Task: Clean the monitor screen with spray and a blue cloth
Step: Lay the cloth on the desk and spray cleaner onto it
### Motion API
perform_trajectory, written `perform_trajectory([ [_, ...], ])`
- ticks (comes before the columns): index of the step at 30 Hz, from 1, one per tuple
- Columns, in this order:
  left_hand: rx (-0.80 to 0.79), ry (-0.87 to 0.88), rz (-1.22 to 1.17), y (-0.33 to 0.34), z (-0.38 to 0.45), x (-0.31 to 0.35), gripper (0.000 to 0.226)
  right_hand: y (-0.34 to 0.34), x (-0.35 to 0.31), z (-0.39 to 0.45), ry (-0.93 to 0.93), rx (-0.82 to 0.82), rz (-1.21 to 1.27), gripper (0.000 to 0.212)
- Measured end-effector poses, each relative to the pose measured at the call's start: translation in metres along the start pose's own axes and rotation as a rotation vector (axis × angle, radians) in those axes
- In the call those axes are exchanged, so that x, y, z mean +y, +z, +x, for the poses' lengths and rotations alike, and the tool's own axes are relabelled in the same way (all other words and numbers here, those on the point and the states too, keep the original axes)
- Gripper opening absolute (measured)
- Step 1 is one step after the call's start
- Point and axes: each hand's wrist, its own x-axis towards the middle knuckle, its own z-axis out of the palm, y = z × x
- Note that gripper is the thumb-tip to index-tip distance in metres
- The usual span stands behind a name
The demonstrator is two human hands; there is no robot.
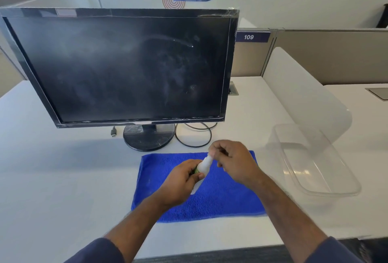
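Observation:
A black monitor [126, 67] stands on the white desk, its dark screen dusty and smeared. In front of its round base lies a flat blue cloth [220, 202]. Above the cloth my left hand [180, 183] grips a small white spray bottle [204, 166] with a green label, tilted up to the right. My right hand [233, 162] pinches the bottle's top end with fingers and thumb. The bottle's lower body is partly hidden by my left fingers.
A clear plastic bin [315, 158] sits to the right of the cloth. A black cable [195, 137] loops beside the monitor base, with a loose plug [113, 131] on the left. Desk partitions stand behind; the desk's front edge runs below my forearms.

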Motion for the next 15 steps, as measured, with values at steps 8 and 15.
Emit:
perform_trajectory([
  [8, 0.020, -0.063, -0.113, 0.012, -0.001, -0.007, 0.026, -0.026, 0.009, 0.016, 0.075, 0.275, 0.117, 0.007],
  [15, 0.079, -0.091, -0.165, 0.009, 0.012, -0.005, 0.030, -0.025, 0.048, 0.025, 0.282, 0.304, 0.361, 0.013],
])
